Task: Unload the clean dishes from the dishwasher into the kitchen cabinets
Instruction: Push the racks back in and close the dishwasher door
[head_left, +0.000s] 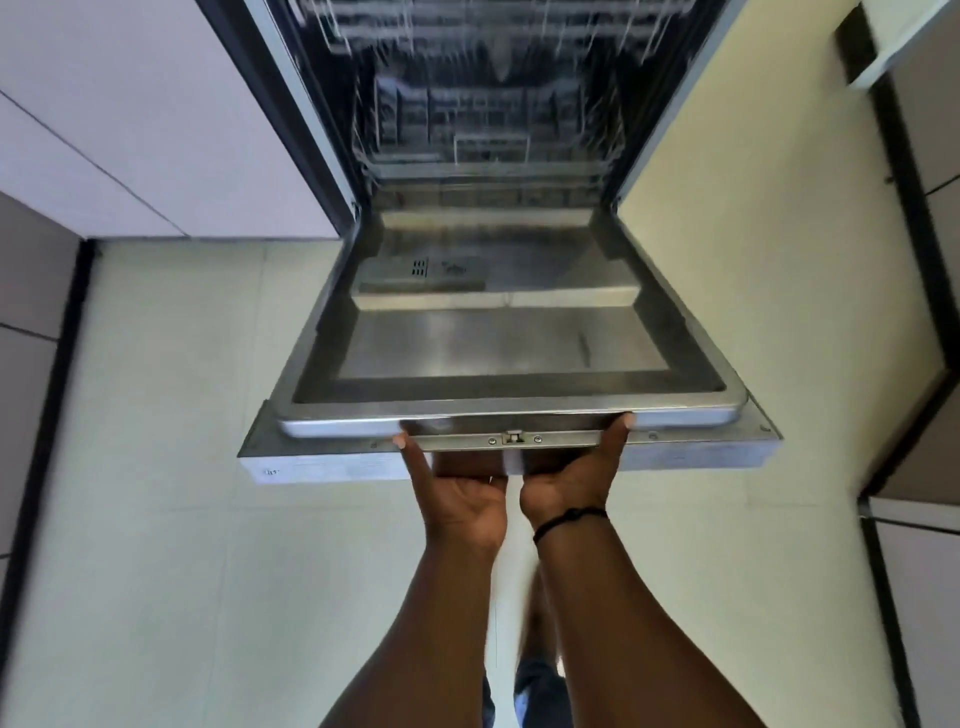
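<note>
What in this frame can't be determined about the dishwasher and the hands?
Head view:
- Racks: motion blur hides whether any dishes remain.
- Fingers of left hand and right hand: hidden under the door edge.
- Top of the dishwasher: cut off by the frame edge.

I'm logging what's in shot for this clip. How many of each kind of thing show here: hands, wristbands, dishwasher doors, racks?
Hands: 2, left hand and right hand, both holding the door's front edge
Wristbands: 1, black wristband on the right wrist
Dishwasher doors: 1, dishwasher door, open
Racks: 1 clearly seen, lower rack, blurred
Total: 5
</note>
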